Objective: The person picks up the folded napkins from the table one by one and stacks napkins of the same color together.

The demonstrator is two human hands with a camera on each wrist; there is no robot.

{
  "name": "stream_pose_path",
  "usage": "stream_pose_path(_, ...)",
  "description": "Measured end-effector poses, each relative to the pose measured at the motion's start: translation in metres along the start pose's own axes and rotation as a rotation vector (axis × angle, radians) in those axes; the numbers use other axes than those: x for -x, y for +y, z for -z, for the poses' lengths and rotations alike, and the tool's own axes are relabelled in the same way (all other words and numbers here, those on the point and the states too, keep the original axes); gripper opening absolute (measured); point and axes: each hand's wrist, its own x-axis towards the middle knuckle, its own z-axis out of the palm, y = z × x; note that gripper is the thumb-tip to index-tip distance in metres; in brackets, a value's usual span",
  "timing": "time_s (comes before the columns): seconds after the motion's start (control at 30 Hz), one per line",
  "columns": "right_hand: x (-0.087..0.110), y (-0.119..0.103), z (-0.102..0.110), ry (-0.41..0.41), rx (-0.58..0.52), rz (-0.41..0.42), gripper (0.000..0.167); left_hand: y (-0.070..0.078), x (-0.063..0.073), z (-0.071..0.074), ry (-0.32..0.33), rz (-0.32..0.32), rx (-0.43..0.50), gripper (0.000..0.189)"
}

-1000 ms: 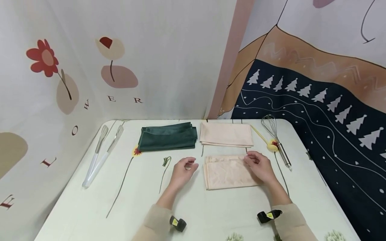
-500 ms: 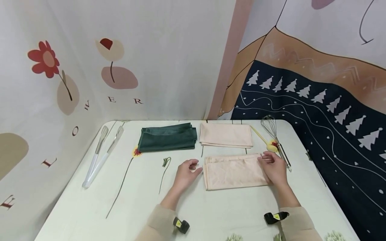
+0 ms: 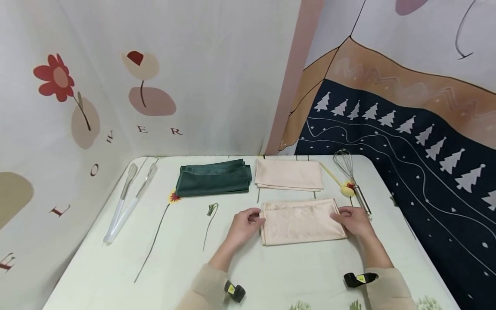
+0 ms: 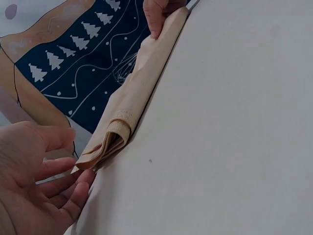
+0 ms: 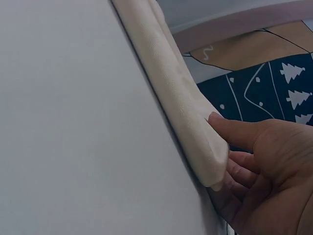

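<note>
A folded pale pink cloth (image 3: 302, 224) lies on the table in front of me, its layered folds showing at the left end. My right hand (image 3: 354, 220) pinches its right end, thumb on top and the other fingers curled at the side and underneath, as the right wrist view shows. At the opposite end is my left hand (image 3: 245, 224); in the left wrist view its fingertips (image 4: 84, 177) meet the lower corner of the folds, while the thumb stays apart above. Behind it lie a second folded pink cloth (image 3: 288, 174) and a folded dark green cloth (image 3: 213, 178).
Tongs (image 3: 125, 206) with white handles lie at the left of the white table (image 3: 174, 267). At the back right are a whisk (image 3: 354, 183) and a yellow spoon-like utensil (image 3: 346, 189), the whisk's handle close beside my right hand. Printed curtains stand behind the table.
My right hand has slid right along the cloth to its right end and now pinches it there. My left hand has moved right, up to the cloth's left edge.
</note>
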Motion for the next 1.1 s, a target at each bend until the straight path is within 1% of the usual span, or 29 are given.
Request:
stream_pose_path(0.07, 0.0, 0.0, -0.002, -0.009, -0.004, 0.007, 0.048, 0.001, 0.0, -0.001, -0.014, 0.0, 0.016, 0.034)
stream_pose_path(0.17, -0.001, 0.0, -0.005, -0.01, -0.014, -0.004, 0.05, 0.003, 0.001, -0.003, -0.037, 0.016, 0.077, 0.041)
stream_pose_path(0.33, 0.0, 0.002, -0.011, -0.041, -0.041, -0.029, 0.052, 0.007, 0.002, -0.009, -0.088, 0.078, 0.213, 0.059)
stream_pose_path(0.43, 0.001, 0.002, -0.014, -0.059, -0.068, -0.016, 0.051, 0.009, 0.001, -0.014, -0.11, 0.116, 0.286, 0.066)
stream_pose_path(0.53, 0.002, 0.001, -0.016, -0.061, -0.081, 0.0, 0.051, 0.01, 0.0, -0.019, -0.122, 0.132, 0.353, 0.064)
stream_pose_path(0.57, 0.002, 0.001, -0.016, -0.061, -0.083, 0.003, 0.051, 0.011, 0.0, -0.02, -0.123, 0.138, 0.368, 0.059)
stream_pose_path(0.63, 0.003, 0.0, -0.016, -0.063, -0.091, 0.005, 0.05, 0.012, 0.0, -0.021, -0.127, 0.13, 0.364, 0.046)
stream_pose_path(0.7, 0.004, 0.001, -0.016, -0.067, -0.1, 0.003, 0.05, 0.013, 0.001, -0.021, -0.134, 0.118, 0.335, 0.033)
stream_pose_path(0.77, 0.004, 0.001, -0.016, -0.075, -0.111, 0.003, 0.049, 0.014, 0.003, -0.019, -0.138, 0.108, 0.266, 0.026)
stream_pose_path(0.83, 0.004, 0.002, -0.017, -0.079, -0.115, 0.001, 0.048, 0.016, 0.004, -0.018, -0.121, 0.08, 0.16, 0.027)
stream_pose_path(0.9, 0.003, 0.003, -0.017, -0.077, -0.114, 0.001, 0.045, 0.015, 0.006, -0.018, -0.072, 0.047, 0.036, 0.028)
stream_pose_path(0.97, 0.003, 0.003, -0.017, -0.07, -0.105, 0.014, 0.043, 0.015, 0.006, -0.018, -0.02, 0.017, -0.093, 0.033)
stream_pose_path(1.0, 0.002, 0.003, -0.017, -0.066, -0.105, 0.016, 0.042, 0.014, 0.006, -0.018, -0.004, 0.005, -0.146, 0.039)
stream_pose_path(1.07, 0.001, 0.003, -0.017, -0.059, -0.106, 0.022, 0.042, 0.013, 0.005, -0.019, 0.003, -0.011, -0.217, 0.054)
stream_pose_path(1.1, 0.001, 0.004, -0.016, -0.058, -0.109, 0.023, 0.043, 0.013, 0.003, -0.019, -0.008, -0.02, -0.236, 0.06)
